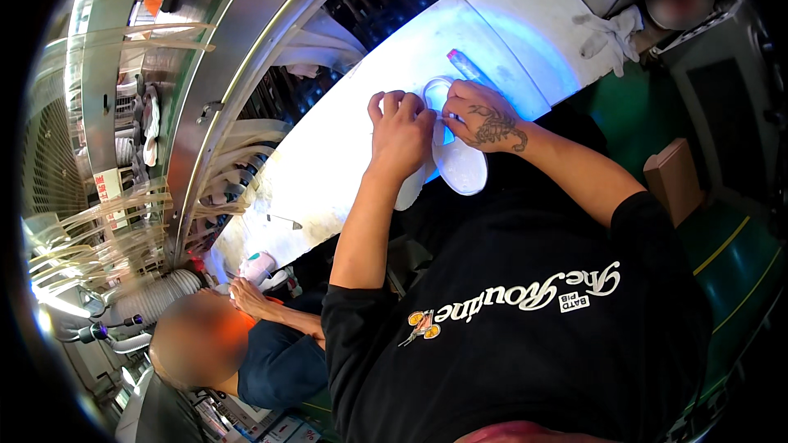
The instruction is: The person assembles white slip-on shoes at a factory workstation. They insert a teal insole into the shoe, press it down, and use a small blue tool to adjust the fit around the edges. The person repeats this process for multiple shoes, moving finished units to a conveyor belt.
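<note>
Two hands work on one white shoe (458,166) in the middle of the frame, at the bench (345,148) edge. The left hand (400,130) grips the shoe tight. The right hand (486,119) pinches a small thin tool (451,117). Best to hold the shoe steady and move slowly. One pen (465,65) and one rag (611,33) lie higher up.

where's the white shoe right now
In the head view the white shoe lies at centre on the lit white table, between the left hand and right hand.
</note>
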`<move>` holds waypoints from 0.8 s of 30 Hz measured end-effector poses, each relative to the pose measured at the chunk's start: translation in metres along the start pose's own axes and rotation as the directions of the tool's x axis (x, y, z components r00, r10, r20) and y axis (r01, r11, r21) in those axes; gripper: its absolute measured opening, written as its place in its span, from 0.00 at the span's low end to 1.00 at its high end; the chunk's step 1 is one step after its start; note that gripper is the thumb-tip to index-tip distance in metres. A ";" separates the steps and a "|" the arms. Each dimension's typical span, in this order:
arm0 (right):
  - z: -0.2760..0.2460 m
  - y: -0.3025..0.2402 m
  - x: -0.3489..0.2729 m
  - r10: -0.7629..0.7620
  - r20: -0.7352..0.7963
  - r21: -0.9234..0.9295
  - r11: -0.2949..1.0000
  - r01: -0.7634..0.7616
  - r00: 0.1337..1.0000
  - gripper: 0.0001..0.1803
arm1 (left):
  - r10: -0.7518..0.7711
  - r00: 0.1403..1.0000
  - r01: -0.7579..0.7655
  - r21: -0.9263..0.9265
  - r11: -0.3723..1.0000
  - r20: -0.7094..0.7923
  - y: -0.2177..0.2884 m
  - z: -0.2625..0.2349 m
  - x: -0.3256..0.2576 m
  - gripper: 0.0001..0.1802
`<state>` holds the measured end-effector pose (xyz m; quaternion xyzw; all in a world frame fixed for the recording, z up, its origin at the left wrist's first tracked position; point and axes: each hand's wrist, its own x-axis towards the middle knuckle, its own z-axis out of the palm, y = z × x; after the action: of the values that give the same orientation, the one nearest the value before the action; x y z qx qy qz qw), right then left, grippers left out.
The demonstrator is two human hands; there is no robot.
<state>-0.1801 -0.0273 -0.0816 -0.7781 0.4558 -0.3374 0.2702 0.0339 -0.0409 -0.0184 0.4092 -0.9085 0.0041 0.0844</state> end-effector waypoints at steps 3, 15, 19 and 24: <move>0.001 0.003 0.001 -0.021 0.008 -0.004 1.000 0.021 1.000 0.06 | 0.020 1.000 -0.020 0.053 0.998 0.000 0.004 0.000 0.001 0.08; -0.008 0.010 0.002 -0.078 0.095 0.059 0.996 0.073 0.992 0.05 | 0.004 0.997 -0.002 -0.035 0.999 0.073 -0.004 0.001 0.002 0.10; -0.013 0.012 0.007 -0.042 0.212 0.030 0.999 0.036 0.976 0.07 | 0.012 0.996 -0.004 -0.088 0.996 0.089 -0.003 0.000 0.005 0.10; -0.019 0.007 0.012 0.028 0.267 0.007 0.999 -0.031 0.963 0.08 | 0.019 0.992 -0.004 -0.113 0.994 0.128 -0.005 -0.002 0.005 0.09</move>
<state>-0.1940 -0.0429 -0.0719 -0.8079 0.4249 -0.2281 0.3386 0.0347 -0.0473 -0.0161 0.3979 -0.9132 -0.0729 0.0486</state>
